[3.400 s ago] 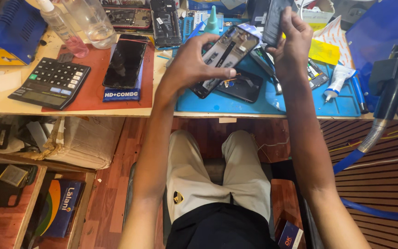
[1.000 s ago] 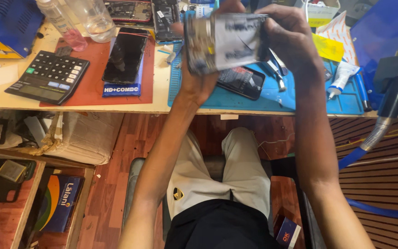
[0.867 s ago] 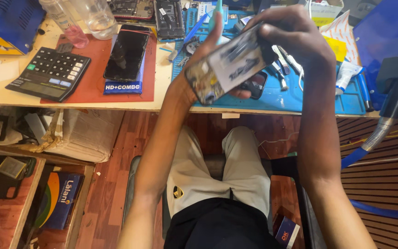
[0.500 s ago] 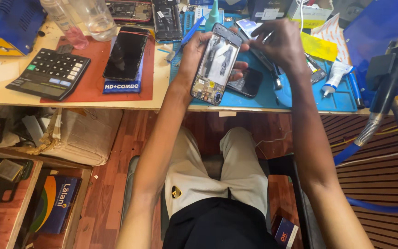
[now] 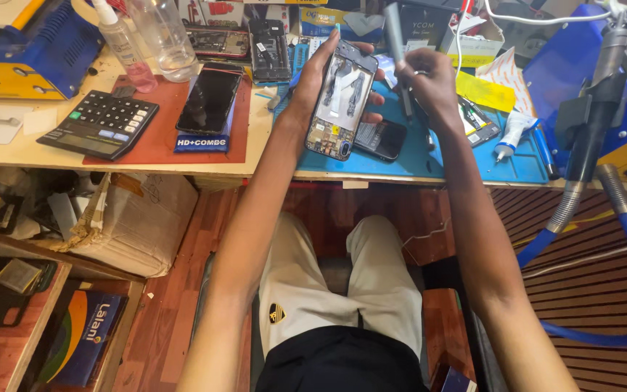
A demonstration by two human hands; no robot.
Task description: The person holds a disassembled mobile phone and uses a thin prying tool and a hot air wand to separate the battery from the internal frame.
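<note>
I see the left hand (image 5: 312, 86) gripping an opened phone (image 5: 342, 99), fingers wrapped around its edges. At its 2 o'clock, the right hand (image 5: 429, 83) is closed on a grey screwdriver (image 5: 396, 43) above the blue mat (image 5: 466, 156).

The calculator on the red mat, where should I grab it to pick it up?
Probably by its two long edges, coming down from above. The calculator lies flat and slightly turned on the red mat, so only the rim offers a hold; the top is all keys. The left edge hangs past the mat toward bare table, so fingers fit there.
</note>
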